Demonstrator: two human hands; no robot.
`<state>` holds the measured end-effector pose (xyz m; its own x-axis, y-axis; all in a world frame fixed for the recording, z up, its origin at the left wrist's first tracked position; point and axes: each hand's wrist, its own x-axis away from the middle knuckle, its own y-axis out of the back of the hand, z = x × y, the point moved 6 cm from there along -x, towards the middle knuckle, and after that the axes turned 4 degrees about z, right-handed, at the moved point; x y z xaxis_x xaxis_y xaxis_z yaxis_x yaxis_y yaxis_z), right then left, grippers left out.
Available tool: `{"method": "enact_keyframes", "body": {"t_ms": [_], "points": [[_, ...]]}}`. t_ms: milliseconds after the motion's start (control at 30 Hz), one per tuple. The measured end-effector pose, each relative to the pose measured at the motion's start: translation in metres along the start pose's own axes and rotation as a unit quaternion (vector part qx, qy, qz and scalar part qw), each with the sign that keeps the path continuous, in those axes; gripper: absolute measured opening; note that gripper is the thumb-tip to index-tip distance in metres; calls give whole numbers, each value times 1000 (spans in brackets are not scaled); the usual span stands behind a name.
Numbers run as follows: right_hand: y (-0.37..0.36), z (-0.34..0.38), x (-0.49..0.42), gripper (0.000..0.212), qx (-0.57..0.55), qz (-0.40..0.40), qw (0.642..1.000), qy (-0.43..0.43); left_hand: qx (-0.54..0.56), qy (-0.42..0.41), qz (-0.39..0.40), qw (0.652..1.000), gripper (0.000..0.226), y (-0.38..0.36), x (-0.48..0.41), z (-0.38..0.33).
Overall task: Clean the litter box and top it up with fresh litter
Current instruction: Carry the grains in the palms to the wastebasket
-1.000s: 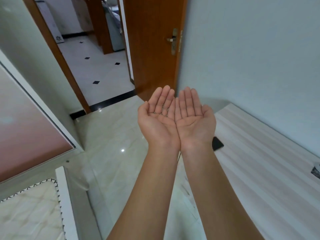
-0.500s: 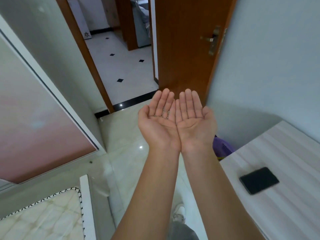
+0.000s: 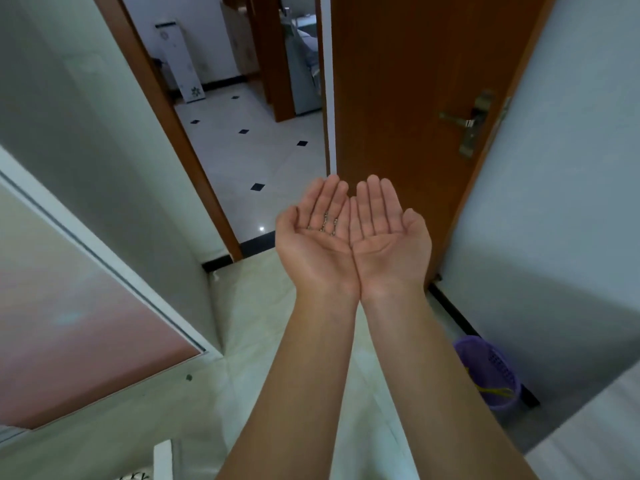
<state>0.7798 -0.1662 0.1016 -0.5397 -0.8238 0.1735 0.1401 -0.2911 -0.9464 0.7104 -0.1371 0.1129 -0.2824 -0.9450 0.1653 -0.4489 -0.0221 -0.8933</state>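
1. Biggest risk first: the litter box is nowhere in view, and the door at 1 o'clock stands swung inward just beyond the fingertips. With both arms stretched out like this, I'd judge that a knock on its edge, or on the door frame at 11 o'clock, could jolt everything.
2. Next risk: the left hand and right hand sit at centre, palms up, edges touching, fingers straight. Neither grip clasps anything. If they drift apart, a gap appears along the seam.
3. Smallest risk: a few dark grains lie loose on the left fingers, close to that seam. They're probably litter, but too small to be sure. One tilt and they roll off onto the floor at 7 o'clock.
4. Biggest change: the view has swung. The counter was broad at 4 o'clock 0.5 s ago and is now a sliver at 5 o'clock. The dark phone on it has left the frame.
5. Next change: the purple basket at 4 o'clock was half hidden behind the right wrist. Now it shows nearly whole beside the wall.
6. No change here: the hands keep the same cupped pose, and the grains have stayed put.
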Motion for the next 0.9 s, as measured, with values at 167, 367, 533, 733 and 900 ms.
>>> {"method": "enact_keyframes", "body": {"t_ms": [167,367,533,733,900], "points": [[-9,-9,-78,46,-12,-15,999,38,-11,31,14,999,46,-10,-84,9],[-31,-19,-169,47,-23,-34,992,116,-36,94,51,994,48,-33,-191,15],[-35,3,-217,49,-26,-64,980,185,-55,171,83,980,48,-61,-242,46],[-20,58,-269,50,-56,-78,966,239,-84,232,113,962,50,-95,-279,110],[-15,103,-305,50,-86,-91,955,269,-128,257,148,946,51,-126,-303,157]]}}
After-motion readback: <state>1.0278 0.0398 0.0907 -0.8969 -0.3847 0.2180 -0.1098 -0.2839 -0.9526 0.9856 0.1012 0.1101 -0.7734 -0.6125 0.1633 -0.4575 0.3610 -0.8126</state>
